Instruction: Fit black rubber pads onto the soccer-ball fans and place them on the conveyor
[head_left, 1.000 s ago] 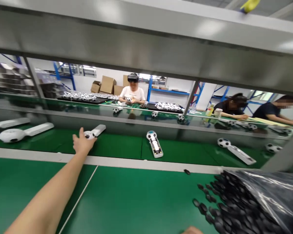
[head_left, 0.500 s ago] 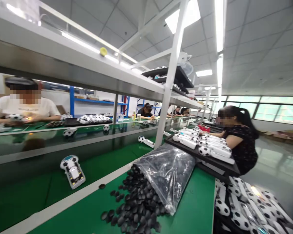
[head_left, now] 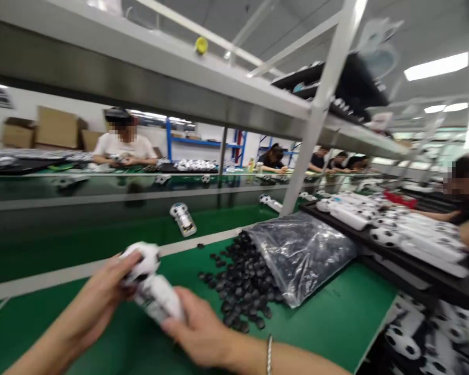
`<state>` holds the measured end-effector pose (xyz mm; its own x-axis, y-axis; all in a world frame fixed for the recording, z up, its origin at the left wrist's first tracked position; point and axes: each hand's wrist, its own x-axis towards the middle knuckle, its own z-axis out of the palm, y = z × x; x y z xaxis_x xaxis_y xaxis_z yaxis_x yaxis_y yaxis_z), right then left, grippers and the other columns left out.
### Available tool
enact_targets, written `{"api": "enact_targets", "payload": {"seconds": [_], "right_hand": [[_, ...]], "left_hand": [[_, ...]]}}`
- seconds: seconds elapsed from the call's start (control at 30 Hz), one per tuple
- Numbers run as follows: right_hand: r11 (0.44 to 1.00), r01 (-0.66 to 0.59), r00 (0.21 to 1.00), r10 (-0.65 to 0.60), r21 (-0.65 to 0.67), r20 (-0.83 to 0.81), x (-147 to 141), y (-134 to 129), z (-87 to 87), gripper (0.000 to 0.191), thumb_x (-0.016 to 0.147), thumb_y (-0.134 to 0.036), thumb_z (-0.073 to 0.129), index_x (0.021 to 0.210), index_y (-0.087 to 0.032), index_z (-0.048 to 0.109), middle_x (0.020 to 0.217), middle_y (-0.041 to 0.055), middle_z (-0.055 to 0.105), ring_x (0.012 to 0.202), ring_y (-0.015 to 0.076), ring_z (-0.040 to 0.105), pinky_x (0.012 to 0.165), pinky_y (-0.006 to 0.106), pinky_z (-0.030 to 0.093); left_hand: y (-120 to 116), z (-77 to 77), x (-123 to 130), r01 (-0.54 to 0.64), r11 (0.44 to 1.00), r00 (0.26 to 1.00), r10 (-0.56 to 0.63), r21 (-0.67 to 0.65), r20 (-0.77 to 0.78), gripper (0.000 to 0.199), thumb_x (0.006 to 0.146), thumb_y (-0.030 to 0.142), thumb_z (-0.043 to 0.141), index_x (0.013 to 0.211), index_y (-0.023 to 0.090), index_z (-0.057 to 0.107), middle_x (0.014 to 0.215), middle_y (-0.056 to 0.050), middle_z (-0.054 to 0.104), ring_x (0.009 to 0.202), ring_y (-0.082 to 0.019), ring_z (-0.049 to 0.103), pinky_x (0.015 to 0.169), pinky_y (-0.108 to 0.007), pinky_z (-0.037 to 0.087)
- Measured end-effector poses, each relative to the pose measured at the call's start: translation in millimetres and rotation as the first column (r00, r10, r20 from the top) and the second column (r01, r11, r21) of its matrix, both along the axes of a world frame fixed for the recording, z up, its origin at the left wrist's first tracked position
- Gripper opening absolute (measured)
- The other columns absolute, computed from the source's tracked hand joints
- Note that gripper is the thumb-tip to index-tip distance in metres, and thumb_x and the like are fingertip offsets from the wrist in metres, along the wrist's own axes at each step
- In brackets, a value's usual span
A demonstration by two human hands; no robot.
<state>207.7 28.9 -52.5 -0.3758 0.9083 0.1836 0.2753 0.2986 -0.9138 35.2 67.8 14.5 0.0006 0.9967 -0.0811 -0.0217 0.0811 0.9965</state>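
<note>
While our left hand grips the ball end of the white device, our right hand clasps its handle near the black pieces.

Football-headed device moved from belt to left hand and right hand

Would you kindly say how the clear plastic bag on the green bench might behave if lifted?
The plastic bag looks thin and creased, so it would probably be floppy. Its mouth opens onto black pieces, so any inside might spill. Its glossy shine suggests it may feel slippery.
</note>
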Motion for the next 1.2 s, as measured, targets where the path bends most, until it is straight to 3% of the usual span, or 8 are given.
{"api": "enact_targets", "payload": {"seconds": [0.07,0.13,0.27,0.4,0.53,0.73,1.2], "right_hand": [[0.978,-0.087,0.969,0.039,-0.189,-0.244,-4,2,-2.9,0.043,0.081,-0.040,0.050,0.120,-0.022,0.044,0.100,0.0047,0.055,0.076,0.0143,0.055,0.060,0.027,0.050],[0.934,-0.172,0.901,0.021,-0.312,-0.434,-5,3,-4.2,0.044,0.080,-0.044,0.052,0.116,-0.020,0.045,0.097,0.0043,0.055,0.076,0.0134,0.055,0.059,0.026,0.050],[0.867,-0.258,0.810,-0.047,-0.427,-0.584,-1,5,-2.4,0.041,0.076,-0.040,0.059,0.110,-0.018,0.049,0.093,0.0045,0.056,0.079,0.0144,0.055,0.063,0.029,0.051],[0.841,-0.268,0.800,-0.078,-0.471,-0.595,1,5,0.3,0.041,0.073,-0.031,0.061,0.110,-0.018,0.049,0.090,0.0032,0.055,0.072,0.0128,0.055,0.063,0.032,0.050],[0.836,-0.275,0.809,-0.066,-0.476,-0.584,2,5,0.1,0.035,0.074,-0.028,0.058,0.106,-0.017,0.050,0.089,0.0032,0.056,0.072,0.0128,0.054,0.062,0.031,0.050],[0.831,-0.292,0.808,-0.051,-0.474,-0.587,2,7,-3.0,0.029,0.076,-0.029,0.058,0.102,-0.018,0.051,0.082,0.0004,0.054,0.068,0.0115,0.054,0.059,0.029,0.052],[0.833,-0.266,0.815,-0.074,-0.485,-0.574,2,6,-3.2,0.031,0.077,-0.024,0.056,0.107,-0.019,0.051,0.100,0.0041,0.054,0.076,0.0120,0.054,0.060,0.029,0.053]], "left_hand": [[-9,-11.1,4,0.126,0.991,0.989,-0.129,0.037,0.077,0.049,0.072,0.045,0.063,0.113,0.022,0.051,0.102,-0.004,0.061,0.086,-0.019,0.056,0.067,-0.025,0.044],[-16,-23.3,11,0.247,0.968,0.965,-0.250,0.044,0.084,0.049,0.072,0.035,0.065,0.116,0.020,0.050,0.100,-0.006,0.061,0.084,-0.018,0.056,0.065,-0.025,0.043],[-22,-45.9,21,0.350,0.934,0.923,-0.356,0.067,0.148,0.041,0.071,0.018,0.061,0.111,0.019,0.053,0.105,-0.008,0.060,0.092,-0.020,0.054,0.069,-0.025,0.043],[-20,-57.6,21,0.336,0.935,0.908,-0.354,0.115,0.226,0.043,0.070,0.012,0.060,0.111,0.019,0.052,0.108,-0.006,0.059,0.101,-0.021,0.052,0.084,-0.029,0.041],[-18,-61.6,20,0.305,0.946,0.920,-0.321,0.107,0.224,0.042,0.071,0.015,0.061,0.112,0.018,0.052,0.104,-0.008,0.061,0.098,-0.022,0.055,0.078,-0.030,0.043],[-19,-63.1,20,0.284,0.952,0.921,-0.303,0.110,0.244,0.041,0.069,0.016,0.065,0.109,0.017,0.054,0.106,-0.007,0.061,0.100,-0.022,0.055,0.084,-0.032,0.043],[-21,-63.8,22,0.245,0.956,0.945,-0.273,0.163,0.179,0.043,0.068,0.015,0.064,0.109,0.015,0.052,0.103,-0.007,0.062,0.097,-0.023,0.056,0.086,-0.035,0.042]]}}
